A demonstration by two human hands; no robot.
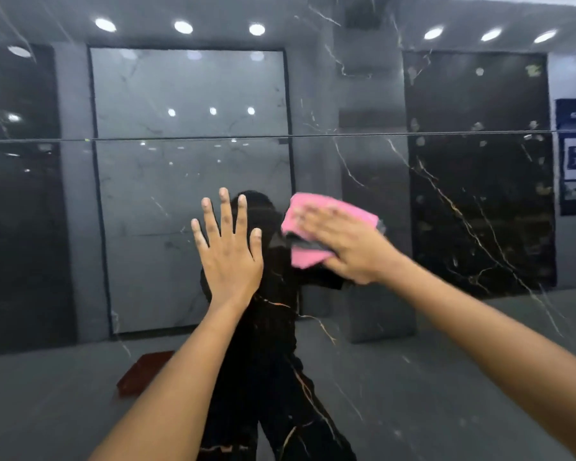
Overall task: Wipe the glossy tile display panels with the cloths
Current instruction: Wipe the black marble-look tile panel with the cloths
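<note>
Left hand [228,257] flat on glossy panel [379,377], fingers spread; right hand [350,247] presses pink cloth [316,224], long axis sloping down-right

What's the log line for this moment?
left hand: flat on panel | right hand: presses pink cloth | wiping

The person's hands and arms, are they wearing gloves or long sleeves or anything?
No. The left hand and the right hand are bare, with no gloves, rings or watch showing. Both forearms are uncovered as far as the picture's lower edge, so no sleeves appear. The right hand looks blurred.
</note>
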